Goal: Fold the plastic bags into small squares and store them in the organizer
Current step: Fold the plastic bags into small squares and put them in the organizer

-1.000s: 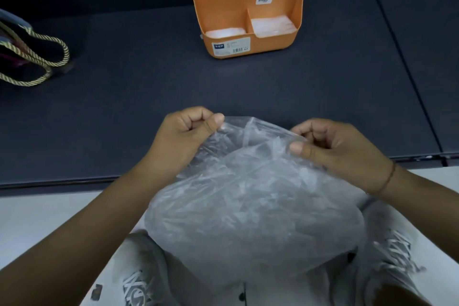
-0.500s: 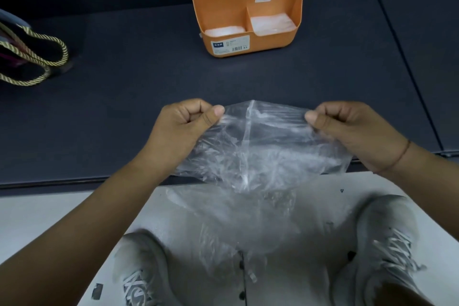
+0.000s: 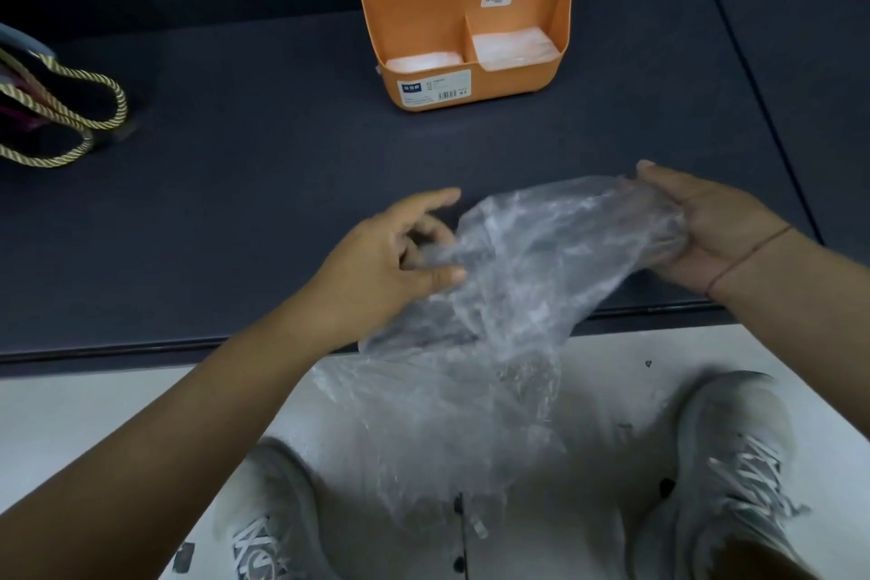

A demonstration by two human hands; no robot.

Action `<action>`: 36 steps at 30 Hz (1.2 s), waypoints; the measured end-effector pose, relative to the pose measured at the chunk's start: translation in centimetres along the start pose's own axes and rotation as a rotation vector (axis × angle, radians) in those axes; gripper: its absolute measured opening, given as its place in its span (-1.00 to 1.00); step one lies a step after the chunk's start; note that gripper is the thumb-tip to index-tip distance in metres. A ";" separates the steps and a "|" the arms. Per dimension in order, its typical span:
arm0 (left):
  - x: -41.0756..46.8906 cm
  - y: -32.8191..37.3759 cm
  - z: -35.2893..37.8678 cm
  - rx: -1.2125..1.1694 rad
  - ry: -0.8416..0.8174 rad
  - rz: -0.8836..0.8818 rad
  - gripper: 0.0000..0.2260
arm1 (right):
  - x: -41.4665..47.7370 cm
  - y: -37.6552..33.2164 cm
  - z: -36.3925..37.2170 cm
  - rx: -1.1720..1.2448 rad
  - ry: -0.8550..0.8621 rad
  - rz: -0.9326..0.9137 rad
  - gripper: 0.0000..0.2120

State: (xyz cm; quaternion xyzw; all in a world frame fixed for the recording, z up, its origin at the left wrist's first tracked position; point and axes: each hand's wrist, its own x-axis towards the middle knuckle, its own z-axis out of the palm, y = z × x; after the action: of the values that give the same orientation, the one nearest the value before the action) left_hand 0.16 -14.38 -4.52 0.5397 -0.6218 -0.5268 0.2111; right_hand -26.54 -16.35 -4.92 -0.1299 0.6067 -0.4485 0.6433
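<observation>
Plastic bag (image 3: 518, 287) hangs crumpled over the near edge of the worktop (image 3: 235, 212); right hand (image 3: 706, 231) fingers curl round its right end; left hand (image 3: 390, 264) fingers half-spread at its left edge, grip unclear

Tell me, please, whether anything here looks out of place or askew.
Only the plastic bag stands out: it is crumpled, not flat, held between the left hand and right hand, its lower part hanging past the table's front edge. The organizer stands upright with folded bags in its compartments.
</observation>
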 end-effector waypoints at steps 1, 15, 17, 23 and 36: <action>0.2 0.0 0.2 -0.057 0.037 -0.045 -0.58 | 0.1 -0.1 -0.3 -0.166 0.112 -0.179 -0.86; -1.2 -1.4 2.9 -0.314 0.401 -0.223 -0.81 | -3.8 10.2 0.6 -1.323 0.038 -0.894 -0.56; -1.4 -1.3 2.8 -0.308 0.419 -0.193 -0.80 | -3.1 10.2 0.1 -1.307 0.044 -0.957 -0.76; -1.8 -1.2 2.4 -0.257 0.500 -0.100 -0.75 | -2.8 7.7 0.1 -0.915 -0.055 -0.819 -0.84; -2.3 -1.6 2.1 -0.231 0.509 -0.105 -0.75 | -3.0 6.8 0.8 -1.227 -0.077 -0.732 -0.87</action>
State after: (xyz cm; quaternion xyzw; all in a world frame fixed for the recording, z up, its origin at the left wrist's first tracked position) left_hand -0.08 -11.18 -6.00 0.6585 -0.4559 -0.4519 0.3929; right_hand -22.55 -10.67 -7.58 -0.6795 0.6438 -0.2087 0.2834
